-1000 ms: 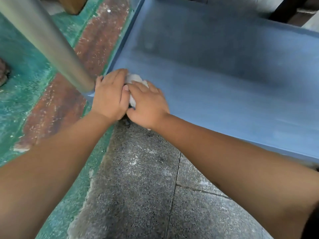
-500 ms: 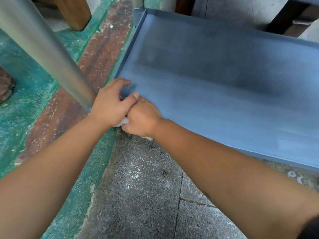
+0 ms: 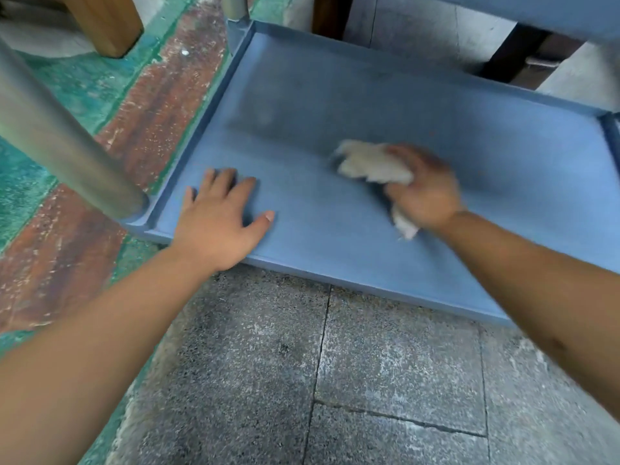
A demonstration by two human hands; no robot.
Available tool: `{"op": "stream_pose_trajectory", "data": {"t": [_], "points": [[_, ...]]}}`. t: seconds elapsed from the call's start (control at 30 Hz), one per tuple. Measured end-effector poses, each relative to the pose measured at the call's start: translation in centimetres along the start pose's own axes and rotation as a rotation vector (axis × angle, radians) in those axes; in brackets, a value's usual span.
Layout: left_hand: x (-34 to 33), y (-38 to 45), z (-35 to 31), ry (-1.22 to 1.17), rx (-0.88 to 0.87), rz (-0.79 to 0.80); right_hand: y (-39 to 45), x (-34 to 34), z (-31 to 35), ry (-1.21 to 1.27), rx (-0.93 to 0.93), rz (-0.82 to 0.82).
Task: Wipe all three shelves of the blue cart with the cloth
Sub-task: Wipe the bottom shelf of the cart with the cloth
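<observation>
The right hand is looking blurry, and it is squeezing a crumpled white cloth against the middle of the flat blue shelf, hiding part of it. The left hand is lying flat with its fingers spread wide near the shelf's front left corner, holding nothing. A smooth grey pole is standing in that corner, its top cut off.

At the bottom of the frame we see a speckled grey stone floor with cracked seams. Worn green and red painted flooring fills our left side, with a wooden leg upper left.
</observation>
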State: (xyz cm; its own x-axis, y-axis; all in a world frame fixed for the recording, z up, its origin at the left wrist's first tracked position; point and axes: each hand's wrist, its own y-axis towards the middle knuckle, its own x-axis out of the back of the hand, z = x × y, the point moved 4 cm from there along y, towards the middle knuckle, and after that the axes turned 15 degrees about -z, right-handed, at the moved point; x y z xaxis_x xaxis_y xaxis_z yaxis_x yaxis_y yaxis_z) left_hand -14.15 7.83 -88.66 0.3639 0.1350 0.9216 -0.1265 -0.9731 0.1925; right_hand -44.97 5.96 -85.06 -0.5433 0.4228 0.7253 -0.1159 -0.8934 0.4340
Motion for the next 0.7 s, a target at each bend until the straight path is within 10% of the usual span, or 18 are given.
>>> {"op": "stream_pose_trajectory", "data": {"t": [0.13,0.27,0.7], "points": [[-2.0,-0.9,-0.1,0.189,-0.118,0.072,4.0,7.4,-12.4,-0.344,-0.513,-0.221],[-2.1,-0.9,0.0,0.242,-0.121,0.061,3.4,7.0,-17.6,-0.588,-0.667,-0.003],[-1.9,-0.8,-0.5,0.254,-0.145,0.103,11.8,-11.2,-0.5,-0.279,-0.129,0.135]]}}
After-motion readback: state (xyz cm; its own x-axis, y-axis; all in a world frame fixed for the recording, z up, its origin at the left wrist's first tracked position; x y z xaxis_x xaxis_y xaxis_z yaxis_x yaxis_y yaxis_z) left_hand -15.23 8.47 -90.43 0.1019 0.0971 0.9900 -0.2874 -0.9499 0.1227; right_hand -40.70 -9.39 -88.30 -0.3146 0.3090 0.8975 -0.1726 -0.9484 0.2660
